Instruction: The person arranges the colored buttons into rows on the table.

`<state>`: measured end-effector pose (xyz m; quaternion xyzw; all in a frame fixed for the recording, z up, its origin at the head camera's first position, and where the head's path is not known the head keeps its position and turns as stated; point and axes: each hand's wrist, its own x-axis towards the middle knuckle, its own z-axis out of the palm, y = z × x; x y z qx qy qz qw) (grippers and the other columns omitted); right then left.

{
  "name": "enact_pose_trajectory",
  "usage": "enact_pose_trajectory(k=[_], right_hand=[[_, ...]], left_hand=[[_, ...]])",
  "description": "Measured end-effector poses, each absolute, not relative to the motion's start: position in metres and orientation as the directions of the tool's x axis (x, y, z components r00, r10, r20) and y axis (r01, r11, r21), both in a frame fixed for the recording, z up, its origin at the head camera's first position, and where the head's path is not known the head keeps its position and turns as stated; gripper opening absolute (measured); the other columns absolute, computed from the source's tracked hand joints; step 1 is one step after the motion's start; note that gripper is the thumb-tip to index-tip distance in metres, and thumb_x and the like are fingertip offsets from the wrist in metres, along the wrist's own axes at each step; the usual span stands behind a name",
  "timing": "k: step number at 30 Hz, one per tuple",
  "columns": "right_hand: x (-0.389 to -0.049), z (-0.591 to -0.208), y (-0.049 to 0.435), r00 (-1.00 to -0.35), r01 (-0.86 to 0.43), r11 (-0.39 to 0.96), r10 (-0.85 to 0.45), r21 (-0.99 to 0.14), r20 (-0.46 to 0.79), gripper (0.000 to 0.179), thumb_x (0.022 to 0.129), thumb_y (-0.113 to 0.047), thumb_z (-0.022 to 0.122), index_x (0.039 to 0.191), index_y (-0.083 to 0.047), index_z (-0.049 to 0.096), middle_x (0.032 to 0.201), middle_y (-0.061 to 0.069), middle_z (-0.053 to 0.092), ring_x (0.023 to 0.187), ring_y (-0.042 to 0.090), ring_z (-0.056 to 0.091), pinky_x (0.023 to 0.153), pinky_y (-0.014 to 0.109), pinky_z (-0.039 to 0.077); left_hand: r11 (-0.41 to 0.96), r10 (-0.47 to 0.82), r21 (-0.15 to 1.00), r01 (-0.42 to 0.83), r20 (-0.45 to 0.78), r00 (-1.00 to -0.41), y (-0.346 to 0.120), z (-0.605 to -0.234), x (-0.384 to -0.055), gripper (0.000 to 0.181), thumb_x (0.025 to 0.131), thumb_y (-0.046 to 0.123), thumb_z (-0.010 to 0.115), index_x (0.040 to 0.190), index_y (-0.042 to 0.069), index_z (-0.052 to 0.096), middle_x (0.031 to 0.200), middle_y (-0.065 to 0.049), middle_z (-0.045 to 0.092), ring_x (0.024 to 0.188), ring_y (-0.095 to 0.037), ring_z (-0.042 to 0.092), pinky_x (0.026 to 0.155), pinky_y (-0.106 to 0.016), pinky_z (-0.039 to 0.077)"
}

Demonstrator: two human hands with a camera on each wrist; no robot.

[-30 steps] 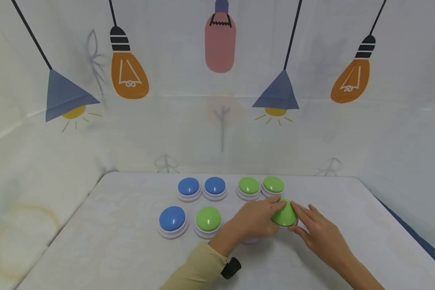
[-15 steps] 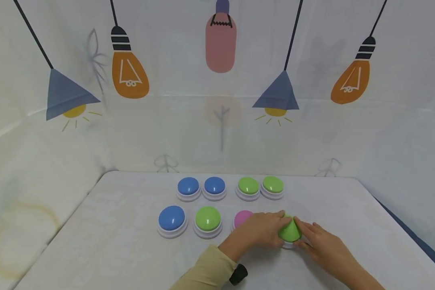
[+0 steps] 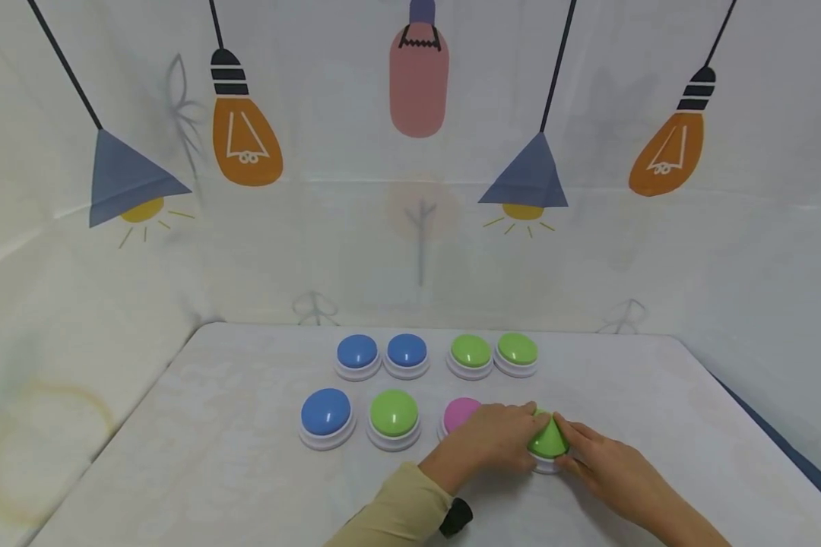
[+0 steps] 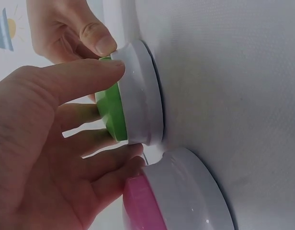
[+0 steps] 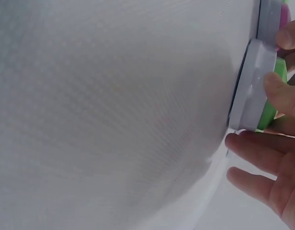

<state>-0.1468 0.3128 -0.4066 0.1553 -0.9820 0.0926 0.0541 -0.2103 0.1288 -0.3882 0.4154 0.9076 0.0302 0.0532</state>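
A green push button (image 3: 547,439) with a round white base stands at the right end of the front row in the head view. My left hand (image 3: 496,439) grips it from the left, thumb on the near side and fingers on the far side, as the left wrist view shows. From the right, my right hand (image 3: 612,467) holds the same button, with its thumb (image 5: 277,91) at the edge of the white base. The base sits on the white table. Just left of it, a pink button (image 3: 460,412) is partly hidden behind my left hand, whose lower fingers come close to it.
Farther left in the front row are another green button (image 3: 393,414) and a blue button (image 3: 325,414). Behind stand two blue buttons (image 3: 357,352) and two green buttons (image 3: 470,352). A cloth printed with lamps (image 3: 420,251) hangs behind the table (image 3: 212,456).
Both hands have drawn the green button toward me and slightly right, away from the back row. The pink button has come partly into sight. Over the last half second they barely move.
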Motion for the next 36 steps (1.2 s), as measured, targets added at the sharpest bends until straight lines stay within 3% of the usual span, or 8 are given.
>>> enact_pose_trajectory(k=[8,12,17,21,24,30,36], right_hand=[[-0.147,-0.405,0.311,-0.953,-0.300,0.935,-0.286,-0.188,0.102,0.058,0.081,-0.029,0.068,0.133,-0.011,0.049,0.122,0.005,0.060,0.096,0.024,0.064,0.075,0.039,0.053],[-0.148,-0.403,0.309,-0.945,-0.322,0.931,-0.307,-0.168,0.113,0.058,0.081,-0.029,0.068,0.132,-0.009,0.049,0.120,0.006,0.061,0.096,0.025,0.064,0.074,0.040,0.053],[-0.147,-0.399,0.310,-0.946,-0.322,0.930,-0.311,-0.179,0.086,0.059,0.080,-0.029,0.069,0.131,-0.007,0.051,0.118,0.003,0.062,0.099,0.021,0.062,0.078,0.038,0.052],[-0.149,-0.394,0.309,-0.964,-0.258,0.933,-0.266,-0.252,0.002,0.060,0.081,-0.034,0.067,0.132,-0.007,0.050,0.121,0.005,0.060,0.104,0.025,0.060,0.082,0.043,0.050],[-0.150,-0.393,0.309,-0.964,-0.258,0.935,-0.266,-0.245,0.002,0.061,0.081,-0.037,0.067,0.132,-0.007,0.050,0.121,0.008,0.060,0.105,0.029,0.059,0.082,0.047,0.050],[-0.152,-0.391,0.307,-0.957,-0.289,0.942,-0.280,-0.168,0.078,0.063,0.082,-0.040,0.065,0.133,-0.007,0.048,0.122,0.012,0.057,0.107,0.033,0.057,0.079,0.049,0.050],[-0.159,-0.385,0.304,-0.944,-0.326,0.929,-0.308,-0.174,0.121,0.064,0.084,-0.045,0.062,0.136,-0.011,0.045,0.128,0.013,0.053,0.112,0.034,0.053,0.081,0.051,0.049]], left_hand=[[0.643,0.765,0.073,0.762,-0.042,-0.642,0.128,-0.388,-0.212,0.058,0.079,0.037,0.069,0.132,0.031,0.047,0.118,0.011,0.055,0.086,-0.001,0.054,0.072,-0.017,0.045],[0.639,0.769,0.072,0.766,-0.030,-0.639,0.126,-0.388,-0.212,0.058,0.079,0.038,0.070,0.131,0.031,0.047,0.113,0.012,0.055,0.084,0.000,0.053,0.070,-0.016,0.044],[0.641,0.767,0.076,0.763,-0.029,-0.641,0.123,-0.388,-0.211,0.062,0.080,0.040,0.068,0.136,0.033,0.043,0.127,0.011,0.052,0.098,-0.003,0.056,0.077,-0.018,0.046],[0.643,0.765,0.095,0.760,-0.027,-0.643,0.120,-0.387,-0.212,0.063,0.080,0.040,0.068,0.137,0.032,0.042,0.136,0.008,0.047,0.112,-0.006,0.053,0.089,-0.022,0.045],[0.648,0.759,0.109,0.754,-0.016,-0.651,0.116,-0.384,-0.214,0.063,0.081,0.040,0.067,0.138,0.030,0.042,0.139,0.008,0.044,0.119,-0.007,0.049,0.095,-0.024,0.041],[0.667,0.741,0.118,0.736,0.004,-0.672,0.107,-0.379,-0.218,0.063,0.081,0.041,0.066,0.138,0.031,0.041,0.140,0.009,0.043,0.120,-0.007,0.049,0.093,-0.025,0.043],[0.677,0.731,0.140,0.723,-0.011,-0.683,0.093,-0.375,-0.224,0.064,0.083,0.042,0.064,0.140,0.031,0.039,0.144,0.007,0.039,0.124,-0.008,0.045,0.096,-0.026,0.042]])
